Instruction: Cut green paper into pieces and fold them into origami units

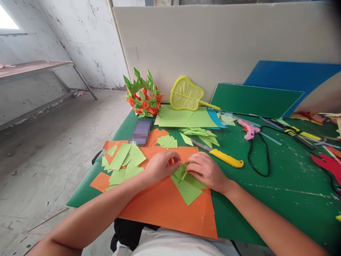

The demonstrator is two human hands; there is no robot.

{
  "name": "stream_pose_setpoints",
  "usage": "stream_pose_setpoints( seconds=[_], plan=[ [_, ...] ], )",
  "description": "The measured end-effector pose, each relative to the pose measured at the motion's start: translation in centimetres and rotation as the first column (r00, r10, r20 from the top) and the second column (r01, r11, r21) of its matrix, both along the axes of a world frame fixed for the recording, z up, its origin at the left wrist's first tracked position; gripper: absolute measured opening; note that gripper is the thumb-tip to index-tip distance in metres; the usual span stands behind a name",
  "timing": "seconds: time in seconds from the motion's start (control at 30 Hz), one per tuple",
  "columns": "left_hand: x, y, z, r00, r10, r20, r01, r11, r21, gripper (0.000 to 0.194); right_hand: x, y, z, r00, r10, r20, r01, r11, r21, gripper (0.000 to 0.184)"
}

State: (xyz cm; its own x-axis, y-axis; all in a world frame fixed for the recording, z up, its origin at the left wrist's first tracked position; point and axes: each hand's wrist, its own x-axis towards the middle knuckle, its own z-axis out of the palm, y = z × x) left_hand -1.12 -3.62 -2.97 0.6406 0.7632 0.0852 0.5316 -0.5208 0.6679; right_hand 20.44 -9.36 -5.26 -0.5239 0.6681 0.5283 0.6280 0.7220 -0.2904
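Observation:
A small piece of folded green paper (181,172) is pinched between both hands. My left hand (163,164) has thumb and fingertips together at its left edge. My right hand (204,169) curls over its right side, hiding part of it. Beneath lie flat green paper squares (188,193) on a large orange sheet (170,215). To the left of my left hand is a loose pile of green paper pieces (123,156). Beyond the hands sit a small stack of green slips (167,141) and several folded green pieces (200,133).
A yellow utility knife (226,158) lies beyond my right hand, blade pointing left. Further right is a pink glue gun (248,128) with a black cord. At the back stand an orange-and-green paper basket (145,103) and a yellow fan (186,94). The green table's (77,197) left edge drops to the floor.

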Motion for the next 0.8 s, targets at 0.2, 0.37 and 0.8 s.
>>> stream_pose_setpoints(
  seconds=[0.2, 0.37, 0.8],
  plan=[
    [-0.1, -0.1, -0.2, 0.998, -0.04, 0.047, 0.044, 0.996, -0.08, 0.032, 0.0, -0.2, 0.1, 0.998, -0.05, -0.025, 0.053, 0.994, 0.095, 0.014],
    [-0.1, -0.3, -0.7, 0.971, -0.118, 0.21, 0.169, 0.954, -0.247, 0.041, 0.1, -0.2, -0.2, 0.998, -0.057, -0.025, 0.059, 0.994, 0.096, 0.014],
    [0.0, -0.2, -1.0, 0.989, -0.072, 0.127, 0.079, 0.996, -0.05, 0.02, 0.0, 0.0, -0.1, 0.998, -0.004, 0.066, 0.007, 0.999, -0.042, 0.018]
  ],
)
